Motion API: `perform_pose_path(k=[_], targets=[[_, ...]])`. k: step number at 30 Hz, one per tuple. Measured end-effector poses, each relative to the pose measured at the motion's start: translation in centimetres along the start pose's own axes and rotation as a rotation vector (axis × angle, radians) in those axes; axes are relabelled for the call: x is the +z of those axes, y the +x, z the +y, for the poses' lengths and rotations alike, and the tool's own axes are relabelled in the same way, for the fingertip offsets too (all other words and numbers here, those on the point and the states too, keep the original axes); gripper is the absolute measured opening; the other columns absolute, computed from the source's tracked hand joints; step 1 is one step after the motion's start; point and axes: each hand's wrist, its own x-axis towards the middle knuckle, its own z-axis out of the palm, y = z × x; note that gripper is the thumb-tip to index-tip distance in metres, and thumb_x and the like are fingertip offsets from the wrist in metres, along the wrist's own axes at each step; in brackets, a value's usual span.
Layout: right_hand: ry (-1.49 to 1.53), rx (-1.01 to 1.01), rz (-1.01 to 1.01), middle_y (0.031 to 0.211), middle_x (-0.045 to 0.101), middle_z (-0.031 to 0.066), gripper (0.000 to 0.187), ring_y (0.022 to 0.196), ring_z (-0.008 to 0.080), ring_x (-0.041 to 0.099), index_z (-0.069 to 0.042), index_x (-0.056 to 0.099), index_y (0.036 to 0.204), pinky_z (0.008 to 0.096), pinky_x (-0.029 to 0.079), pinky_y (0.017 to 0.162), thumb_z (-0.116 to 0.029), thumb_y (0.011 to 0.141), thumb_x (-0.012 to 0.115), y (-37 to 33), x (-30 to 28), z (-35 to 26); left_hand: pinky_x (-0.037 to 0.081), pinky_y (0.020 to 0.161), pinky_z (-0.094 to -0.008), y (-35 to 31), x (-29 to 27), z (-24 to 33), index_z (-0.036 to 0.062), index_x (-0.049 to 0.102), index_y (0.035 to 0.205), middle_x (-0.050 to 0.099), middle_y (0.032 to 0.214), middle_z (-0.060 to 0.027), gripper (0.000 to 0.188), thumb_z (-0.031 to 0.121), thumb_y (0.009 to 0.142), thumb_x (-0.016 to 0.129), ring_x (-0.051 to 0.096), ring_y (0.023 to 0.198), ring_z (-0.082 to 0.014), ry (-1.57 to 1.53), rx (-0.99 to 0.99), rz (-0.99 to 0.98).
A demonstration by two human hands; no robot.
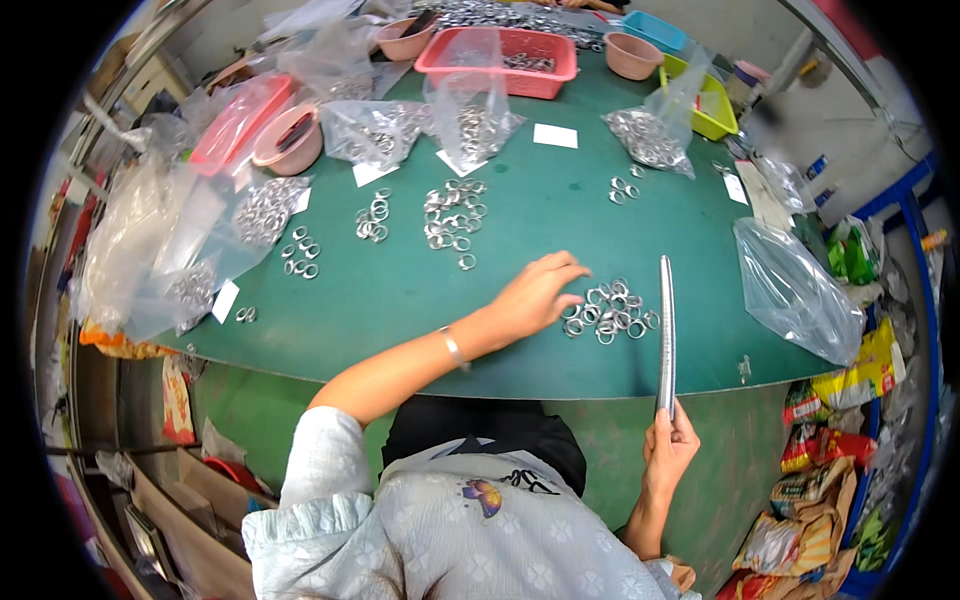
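My right hand [669, 446] grips the lower end of a long, tapered metal ring mandrel [667, 335], which stands out over the table with its narrow tip pointing away from me. Just left of the mandrel lies a loose pile of silver-coloured rings [606, 325]. My left hand [535, 292] hovers at the left side of this pile, thumb and fingers apart, with nothing visible between them. Smaller groups of sorted rings [455, 222] are spread further left, and a few rings [622, 190] lie beyond the pile.
Clear plastic bags of rings [650, 140] stand along the far side of the green table [540, 215], with white paper slips [556, 135]. Behind them are a red basin [560, 72], pink bowls [633, 56] and a yellow-green basket [718, 112]. A plastic bag [795, 290] lies at the right edge.
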Motion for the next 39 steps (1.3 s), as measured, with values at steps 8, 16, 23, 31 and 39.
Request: perform_pose_path(k=[8,16,23,31,39], targets=[[0.080,0.035,0.079,0.055,0.037,-0.0083,0.032,0.041,-0.0014,0.029,0.006,0.052,0.114,0.0159,0.018,0.036,-0.008,0.086,0.056,-0.9,-1.0,0.4,0.045,0.069,-0.0409,5.9,4.8,0.6,-0.0028,0.061,0.081,0.058,0.083,-0.0153,0.017,0.012,0.072,0.065,0.057,0.080,-0.0337,0.203,-0.110,-0.126],[0.034,0.062,0.020,0.053,0.036,-0.0074,0.035,0.039,-0.0002,0.027,0.007,0.050,0.116,0.0172,0.017,0.035,-0.011,0.087,0.055,-0.3,-0.5,0.8,0.050,0.076,-0.0306,3.3,1.1,1.7,-0.0053,0.051,0.084,0.062,0.095,-0.0180,0.011,0.003,0.082,0.058,0.062,0.089,-0.0249,-0.597,-0.286,0.066],[-0.158,-0.077,-0.278,0.053,0.040,-0.0057,0.033,0.042,0.0002,0.033,0.007,0.055,0.110,0.0167,0.021,0.037,-0.009,0.082,0.061,-0.5,0.2,1.4,0.050,0.077,-0.0297,-1.2,-4.4,3.6,-0.0032,0.050,0.105,0.062,0.089,-0.0152,0.025,0.005,0.083,0.057,0.063,0.085,-0.0197,-1.050,-0.368,0.001],[-0.351,-0.168,-0.365,0.062,0.051,-0.0011,0.031,0.053,0.0021,0.041,0.005,0.061,0.101,0.0167,0.032,0.048,-0.001,0.071,0.067,-1.3,1.4,-1.2,0.048,0.073,-0.0245,-3.9,-6.0,3.0,-0.0040,0.057,0.106,0.061,0.087,-0.0072,0.027,0.004,0.080,0.061,0.059,0.078,-0.0127,-0.860,-0.346,-0.030],[-0.448,-0.270,-0.413,0.063,0.055,0.0042,0.033,0.054,0.0038,0.046,0.006,0.060,0.100,0.0184,0.038,0.050,-0.001,0.069,0.068,-1.8,1.2,-2.9,0.050,0.072,-0.0253,-6.3,-3.3,5.6,-0.0040,0.059,0.102,0.059,0.092,-0.0086,0.025,0.004,0.079,0.063,0.057,0.078,-0.0135,-1.075,-0.420,0.013]])
